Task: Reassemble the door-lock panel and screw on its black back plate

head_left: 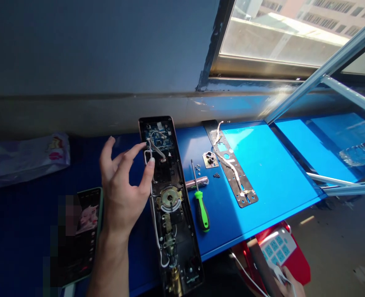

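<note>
**White wire gripped at the opened lock body**

The left hand (120,185) is raised in the centre-left of the frame. A thin white wire (147,155) is pinched between its thumb and index finger, while the other fingers are spread apart. The wire is routed down the left edge of a long black door-lock body (182,231), which is laid open on the blue metal tabletop (271,173) and stretches from the centre to the lower edge of the frame. A blue circuit board (158,140) is seen at its upper end, just beside the fingertips, and a round brass mechanism (169,198) is set at its middle.

Just right of the lock body, a screwdriver with a green-and-black handle (201,208) is laid across a short silver cylinder (197,182). Further right, a perforated black metal plate (235,175) is placed, with tiny dark screws (216,175) near it.

A smartphone in a pale green case (85,235) is found at the lower left, and a crumpled white plastic bag (27,159) at the left edge.

The right hand (289,284) is partly cut off in the lower right corner, below the table edge and near a red device with pale blue buttons (278,246); whether it is clenched cannot be told.
</note>
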Tool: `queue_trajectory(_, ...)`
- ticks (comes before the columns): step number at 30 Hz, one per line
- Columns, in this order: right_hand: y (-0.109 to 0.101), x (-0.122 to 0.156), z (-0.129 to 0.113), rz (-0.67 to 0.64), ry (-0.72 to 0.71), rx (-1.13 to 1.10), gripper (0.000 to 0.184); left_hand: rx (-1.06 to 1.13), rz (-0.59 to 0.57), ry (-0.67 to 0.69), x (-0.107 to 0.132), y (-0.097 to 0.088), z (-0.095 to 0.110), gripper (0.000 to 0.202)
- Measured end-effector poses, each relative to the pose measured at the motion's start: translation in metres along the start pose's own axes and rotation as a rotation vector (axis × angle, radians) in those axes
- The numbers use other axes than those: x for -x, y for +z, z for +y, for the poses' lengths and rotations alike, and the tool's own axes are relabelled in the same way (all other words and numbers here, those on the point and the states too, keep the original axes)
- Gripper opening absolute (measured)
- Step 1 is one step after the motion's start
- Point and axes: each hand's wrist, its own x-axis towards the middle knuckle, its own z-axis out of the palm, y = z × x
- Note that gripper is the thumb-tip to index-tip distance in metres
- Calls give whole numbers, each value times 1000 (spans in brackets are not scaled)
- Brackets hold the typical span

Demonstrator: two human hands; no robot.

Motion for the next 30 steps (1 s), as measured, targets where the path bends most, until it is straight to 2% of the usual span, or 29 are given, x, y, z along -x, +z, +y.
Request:
queue_trajectory(3, 2, -1, 4, 8, 27, -75, 28, -11, 10, 1, 0, 0, -1, 40)
queue_trajectory(6, 0, -3, 12, 28, 68, -112, 34, -10, 16, -8, -1, -1, 0, 40)
queue_trajectory(9, -11, -5, 25, 93, 121, -97, 43, -7, 13, -4, -2, -1, 1, 40)
queue_trajectory(11, -20, -6, 33, 129, 147, -72, 41, -9, 12, -5, -2, -2, 2, 40)
queue_trajectory(14, -29, -10, 42, 158, 156, -51, 40, -16, -4, -25, -1, -2, 3, 41)
queue_trajectory(16, -30, -15, 43, 186, 145, -43, 47, -20, -12, -32, -1, -2, 4, 41)
queue_trajectory(20, -27, -21, 39, 211, 87, -50, 57, -28, -1, -48, -1, -1, 7, 40)
queue_trajectory(23, -23, -16, 31, 201, 57, -79, 59, -36, -3, -53, -2, 1, 8, 41)
queue_trajectory(30, -15, 3, -6, 240, -23, -152, 57, -40, 29, -6, -2, 2, 7, 41)
